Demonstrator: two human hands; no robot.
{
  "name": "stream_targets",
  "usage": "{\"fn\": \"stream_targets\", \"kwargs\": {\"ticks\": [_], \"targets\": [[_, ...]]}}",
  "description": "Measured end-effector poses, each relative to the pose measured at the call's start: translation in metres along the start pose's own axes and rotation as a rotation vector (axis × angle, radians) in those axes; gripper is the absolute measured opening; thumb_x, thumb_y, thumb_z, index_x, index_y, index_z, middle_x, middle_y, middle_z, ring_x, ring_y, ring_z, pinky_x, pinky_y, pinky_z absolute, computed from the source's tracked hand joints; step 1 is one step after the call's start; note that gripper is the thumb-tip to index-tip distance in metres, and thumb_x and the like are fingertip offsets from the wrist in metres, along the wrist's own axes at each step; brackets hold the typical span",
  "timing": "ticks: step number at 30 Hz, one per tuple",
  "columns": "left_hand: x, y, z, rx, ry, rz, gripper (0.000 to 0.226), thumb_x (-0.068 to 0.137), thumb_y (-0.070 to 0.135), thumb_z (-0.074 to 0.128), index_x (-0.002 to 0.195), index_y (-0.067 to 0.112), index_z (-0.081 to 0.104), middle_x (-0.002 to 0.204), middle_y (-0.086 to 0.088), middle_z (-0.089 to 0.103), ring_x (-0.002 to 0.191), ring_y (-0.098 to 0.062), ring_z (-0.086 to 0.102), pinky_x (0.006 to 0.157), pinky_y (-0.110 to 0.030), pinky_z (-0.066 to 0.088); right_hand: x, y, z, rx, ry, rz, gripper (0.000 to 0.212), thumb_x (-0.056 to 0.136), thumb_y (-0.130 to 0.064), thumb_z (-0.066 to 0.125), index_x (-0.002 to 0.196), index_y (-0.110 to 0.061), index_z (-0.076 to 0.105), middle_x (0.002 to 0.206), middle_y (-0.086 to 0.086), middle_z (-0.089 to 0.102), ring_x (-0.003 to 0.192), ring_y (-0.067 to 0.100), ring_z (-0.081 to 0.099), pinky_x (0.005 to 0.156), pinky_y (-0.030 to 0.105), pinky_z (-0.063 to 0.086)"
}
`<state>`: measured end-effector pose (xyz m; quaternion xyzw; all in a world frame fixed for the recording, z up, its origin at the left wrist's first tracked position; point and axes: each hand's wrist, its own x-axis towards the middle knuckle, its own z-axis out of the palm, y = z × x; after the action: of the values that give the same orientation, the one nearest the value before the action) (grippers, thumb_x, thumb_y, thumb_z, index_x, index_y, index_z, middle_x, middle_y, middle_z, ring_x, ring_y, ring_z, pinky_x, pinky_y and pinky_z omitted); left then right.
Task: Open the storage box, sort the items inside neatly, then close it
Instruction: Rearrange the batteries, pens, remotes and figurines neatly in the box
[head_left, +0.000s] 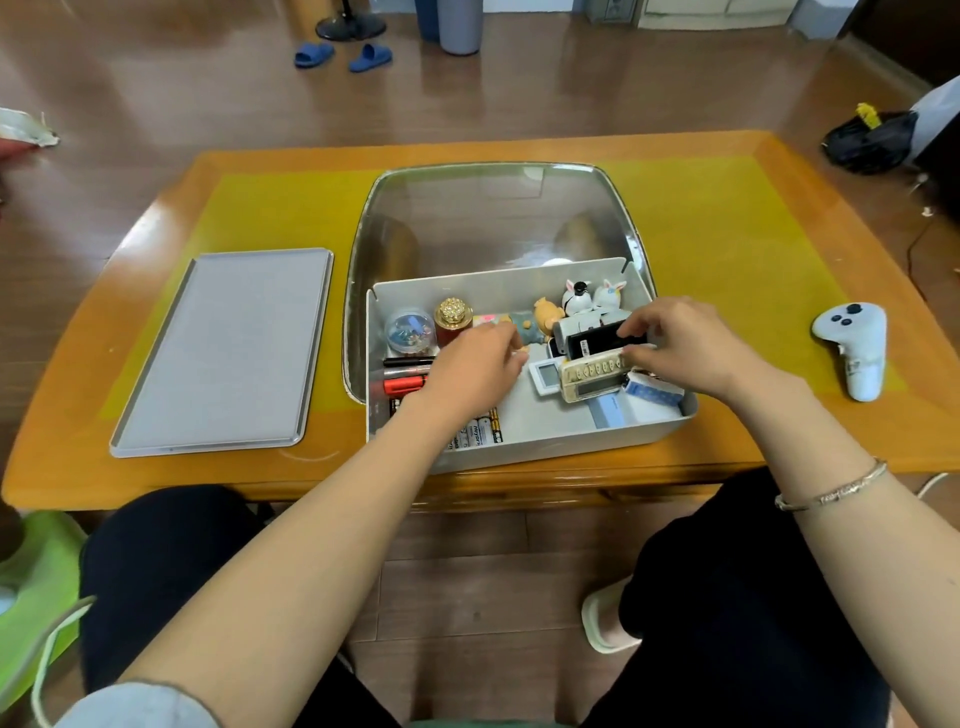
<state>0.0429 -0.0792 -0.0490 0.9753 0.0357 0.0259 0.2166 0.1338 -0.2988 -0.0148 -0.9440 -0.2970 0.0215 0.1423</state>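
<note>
The white storage box (524, 452) sits open on the table, its clear lid (493, 213) tilted back behind it. Inside are toy figurines (576, 299), a gold-capped jar (453, 319), a round case of pins (409, 330), markers (405, 371), batteries (480, 431), a small white display (544, 375) and a blue-white packet (652, 391). My right hand (680, 348) grips a black remote (597, 339) stacked over a beige remote (592, 375). My left hand (475, 366) is curled low in the box's middle, palm down; whether it holds anything is hidden.
A grey tray (223, 353) lies on the table to the left of the box. A white game controller (854, 351) rests at the right. The wooden table (727, 249) has a yellow mat. Blue slippers (343, 56) and a black bag (870, 140) are on the floor.
</note>
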Motion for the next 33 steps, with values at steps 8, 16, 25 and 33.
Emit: {"fn": "stream_targets", "kwargs": {"ticks": [8,16,25,33], "targets": [[0.011,0.03,0.019,-0.178,-0.122,0.12,0.03,0.089,0.043,0.061,0.107,0.019,0.059,0.098,0.005,0.058,0.086,-0.013,0.053,0.074,-0.031,0.045,-0.013,0.005,-0.005,-0.163,-0.208,0.065,0.041,0.064,-0.049,0.08,0.095,-0.026,0.066,0.1,-0.002,0.067,0.098,0.023,0.058,0.083,0.034,0.043],[0.017,0.032,0.026,-0.211,-0.208,0.021,0.023,0.085,0.038,0.069,0.093,0.02,0.057,0.084,0.007,0.057,0.078,-0.012,0.053,0.065,-0.029,0.042,-0.012,0.0,-0.007,-0.12,-0.101,0.013,0.041,0.076,-0.048,0.073,0.107,-0.023,0.068,0.101,0.003,0.068,0.101,0.027,0.056,0.079,0.034,0.039],[0.001,0.029,0.015,-0.291,-0.223,-0.018,0.012,0.093,0.027,0.059,0.097,0.015,0.057,0.096,-0.005,0.065,0.088,-0.02,0.061,0.073,-0.032,0.047,-0.015,-0.008,-0.011,0.101,0.061,0.099,0.034,0.074,-0.041,0.077,0.098,-0.023,0.061,0.074,-0.007,0.06,0.078,0.021,0.06,0.072,0.033,0.048],[-0.042,-0.025,-0.021,-0.457,0.084,-0.238,0.01,0.098,0.027,0.051,0.103,0.019,0.054,0.084,0.01,0.061,0.065,0.0,0.057,0.041,-0.007,0.037,-0.009,-0.027,0.003,0.212,0.069,0.153,0.024,0.076,-0.025,0.071,0.096,-0.014,0.071,0.069,-0.003,0.061,0.076,0.016,0.059,0.065,0.022,0.036]]}}
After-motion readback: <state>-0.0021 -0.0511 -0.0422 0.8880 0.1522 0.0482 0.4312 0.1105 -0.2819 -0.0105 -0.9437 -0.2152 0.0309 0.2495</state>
